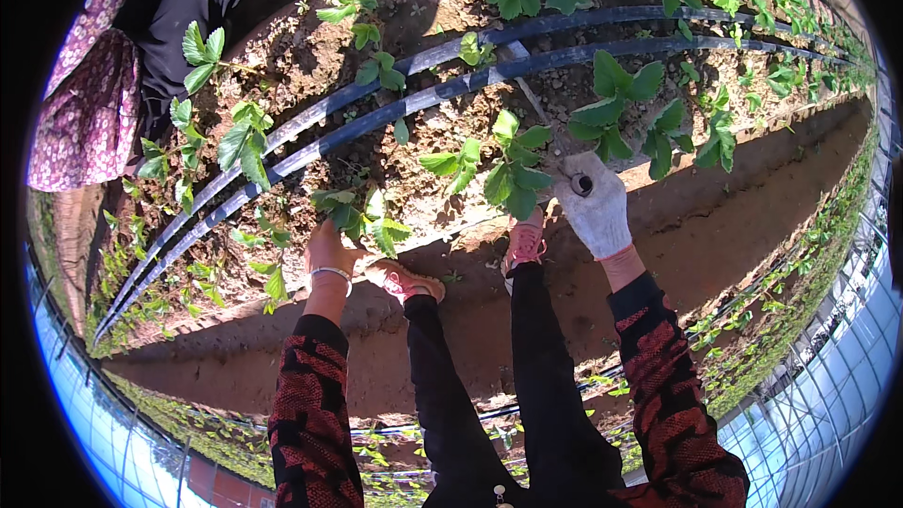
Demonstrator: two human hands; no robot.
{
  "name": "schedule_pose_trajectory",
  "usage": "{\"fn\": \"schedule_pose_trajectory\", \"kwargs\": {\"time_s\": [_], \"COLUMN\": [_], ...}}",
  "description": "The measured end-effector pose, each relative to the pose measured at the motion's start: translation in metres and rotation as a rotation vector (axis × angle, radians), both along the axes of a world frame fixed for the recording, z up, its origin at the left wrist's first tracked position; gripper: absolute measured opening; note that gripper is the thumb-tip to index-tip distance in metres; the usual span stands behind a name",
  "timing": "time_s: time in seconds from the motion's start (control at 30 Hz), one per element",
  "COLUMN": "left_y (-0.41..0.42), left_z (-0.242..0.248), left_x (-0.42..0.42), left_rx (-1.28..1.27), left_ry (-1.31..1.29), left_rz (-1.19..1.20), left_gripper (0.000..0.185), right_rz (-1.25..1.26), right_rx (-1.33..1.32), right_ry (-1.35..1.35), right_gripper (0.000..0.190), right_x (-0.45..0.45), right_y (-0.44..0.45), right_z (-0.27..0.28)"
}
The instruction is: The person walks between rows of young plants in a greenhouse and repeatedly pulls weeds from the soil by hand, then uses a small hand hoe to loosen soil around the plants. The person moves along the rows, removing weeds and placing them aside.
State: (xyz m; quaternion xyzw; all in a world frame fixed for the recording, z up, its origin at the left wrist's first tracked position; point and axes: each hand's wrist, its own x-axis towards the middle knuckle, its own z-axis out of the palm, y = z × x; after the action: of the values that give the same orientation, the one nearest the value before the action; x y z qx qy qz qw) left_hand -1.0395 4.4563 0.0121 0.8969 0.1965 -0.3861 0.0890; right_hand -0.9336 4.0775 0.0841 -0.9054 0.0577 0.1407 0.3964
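My bare left hand (330,251), with a bracelet at the wrist, is at a strawberry plant (377,222) on the near edge of the soil bed; its fingertips are partly hidden under the leaves. A white knit glove covers my right hand (591,201), which is closed around a hand tool's handle (582,185), its round end showing. The tool's metal shaft (529,95) seems to run away from the fist towards the drip hoses. Between my hands grows another leafy strawberry plant (518,173).
Two dark drip hoses (451,88) run along the raised bed among more strawberry plants (610,102). A furrow (465,339) lies beneath my pink shoes (525,243). At the upper left, a person in dark trousers (190,7) and floral cloth is close to the bed.
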Motion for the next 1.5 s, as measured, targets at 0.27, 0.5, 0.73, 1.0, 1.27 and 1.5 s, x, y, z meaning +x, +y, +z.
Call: {"fn": "schedule_pose_trajectory", "kwargs": {"time_s": [0.27, 0.5, 0.73, 1.0, 1.27, 1.5], "left_y": [0.01, 0.003, 0.004, -0.007, -0.002, -0.013], "left_z": [-0.003, 0.001, -0.005, 0.014, 0.006, 0.015], "left_x": [-0.009, -0.006, -0.005, 0.002, -0.007, 0.014], "left_rx": [-0.04, -0.041, -0.015, -0.015, -0.012, -0.031], "left_ry": [-0.018, 0.02, -0.008, -0.042, -0.051, 0.05], "left_rz": [0.051, 0.071, 0.052, 0.1, 0.163, 0.171], "left_gripper": [0.069, 0.068, 0.067, 0.064, 0.067, 0.064], "right_rz": [0.136, 0.212, 0.339, 0.232, 0.184, 0.117], "right_rx": [0.053, 0.107, 0.09, -0.099, -0.082, -0.112], "right_ry": [0.041, 0.219, 0.083, 0.138, 0.05, 0.025], "right_gripper": [0.022, 0.022, 0.018, 0.013, 0.015, 0.009], "right_x": [-0.003, 0.005, 0.047, -0.018, 0.052, 0.048], "right_y": [-0.021, -0.049, 0.007, -0.056, 0.035, 0.057], "right_z": [0.006, 0.01, -0.004, 0.077, 0.071, 0.051]}}
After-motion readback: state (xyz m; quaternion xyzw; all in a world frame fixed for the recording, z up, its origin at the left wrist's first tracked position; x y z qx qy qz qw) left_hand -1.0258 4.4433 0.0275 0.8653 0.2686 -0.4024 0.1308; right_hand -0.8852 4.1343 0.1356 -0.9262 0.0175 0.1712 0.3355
